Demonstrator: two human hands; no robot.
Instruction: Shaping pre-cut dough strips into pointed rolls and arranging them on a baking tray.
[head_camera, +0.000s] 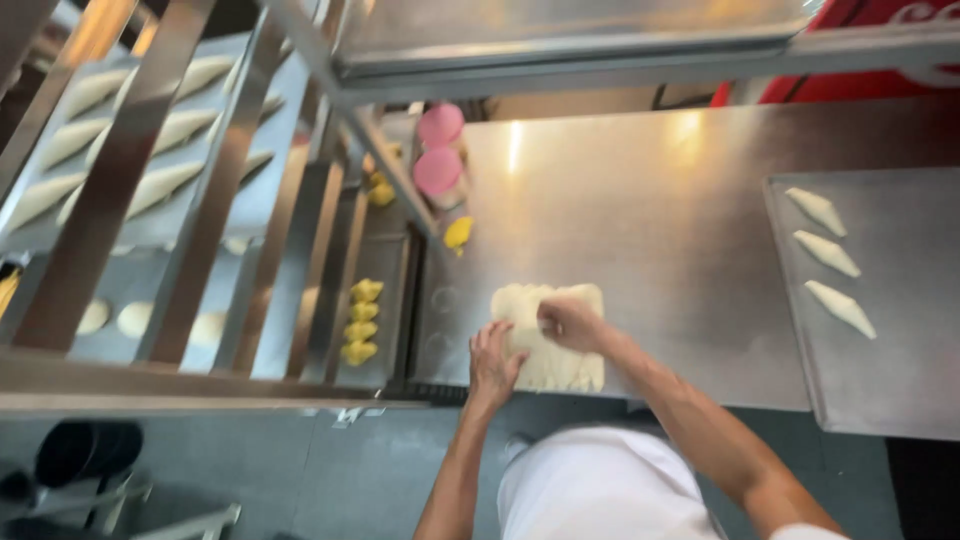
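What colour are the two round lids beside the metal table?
Pink. The two round lids show clearly in the head view, left of the table.

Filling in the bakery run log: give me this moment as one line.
left hand: on dough sheet | right hand: on dough sheet | steel table | tray: three shaped dough pieces

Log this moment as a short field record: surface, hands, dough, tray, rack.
Surface: steel worktable
Left hand: flat on the near left edge of the dough sheet
Right hand: pressing on the sheet's middle, fingers curled
Dough sheet: pale, roughly square, lying flat near the table's front edge
Baking tray: on the right, holding three shaped dough pieces
Rack: on the left, trays of shaped dough pieces
Pink-lidded containers: two, at the table's back left
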